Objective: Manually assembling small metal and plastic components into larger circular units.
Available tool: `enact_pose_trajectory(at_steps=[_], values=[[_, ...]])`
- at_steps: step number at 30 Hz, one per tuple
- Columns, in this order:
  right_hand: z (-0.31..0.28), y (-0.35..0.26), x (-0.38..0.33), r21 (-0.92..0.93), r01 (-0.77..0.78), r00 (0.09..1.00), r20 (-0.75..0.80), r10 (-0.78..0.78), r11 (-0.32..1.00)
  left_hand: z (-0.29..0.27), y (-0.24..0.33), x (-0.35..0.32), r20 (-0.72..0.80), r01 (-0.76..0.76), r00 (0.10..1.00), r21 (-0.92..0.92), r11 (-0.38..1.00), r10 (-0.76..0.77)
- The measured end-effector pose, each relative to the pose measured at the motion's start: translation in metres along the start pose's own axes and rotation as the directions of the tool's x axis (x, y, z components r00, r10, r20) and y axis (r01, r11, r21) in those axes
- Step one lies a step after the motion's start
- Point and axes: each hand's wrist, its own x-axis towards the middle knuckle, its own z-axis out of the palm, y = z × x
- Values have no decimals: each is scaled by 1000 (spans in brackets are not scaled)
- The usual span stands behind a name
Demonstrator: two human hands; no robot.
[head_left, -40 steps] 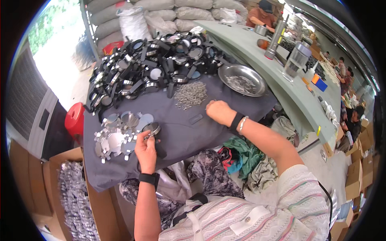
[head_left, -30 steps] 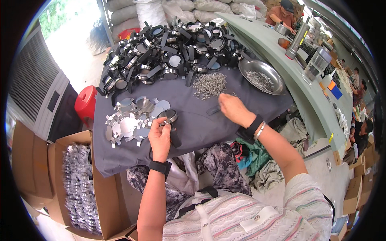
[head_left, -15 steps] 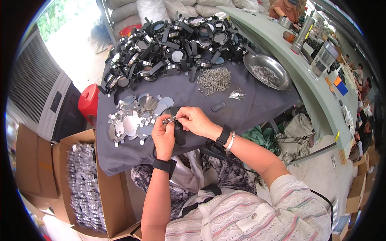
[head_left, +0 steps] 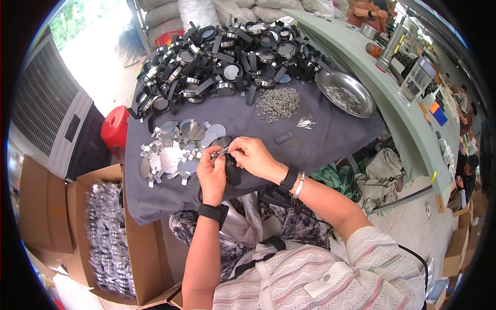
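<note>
Over the near part of the cloth-covered table, my left hand (head_left: 211, 178) is closed on a black round-headed part with a flat black strap (head_left: 233, 175). The fingertips of my right hand (head_left: 257, 157) are pinched together against the same part, beside a bit of bright metal. Whether a small pin sits in that pinch is hidden by the fingers. Left of my hands lie loose silver discs with tabs (head_left: 169, 159). A heap of small metal fasteners (head_left: 278, 105) and a smaller cluster of shiny pins (head_left: 306, 122) lie beyond, near a loose black rectangular piece (head_left: 283, 137).
Black strapped parts with silver rims (head_left: 230, 71) are heaped across the table's far side. A steel oval dish (head_left: 369, 106) holds more pins at right. An open cardboard box (head_left: 150, 248) of wrapped parts and a red stool (head_left: 115, 128) stand left. Another person (head_left: 361, 18) sits far right.
My hands stay at the same black part, with only slight finger movement. The view has shifted a little. The far person's arm has lifted.
</note>
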Motion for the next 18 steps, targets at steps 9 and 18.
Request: enact_pose_trajectory(at_steps=[9,18], values=[[-14,3,19,485,-278,960,154,232,829,0,4,1,-10,66,998,-46,997,-66],[0,15,20,360,-123,992,38,118,925,4,4,4,-30,18,999,-122,992,-22]])
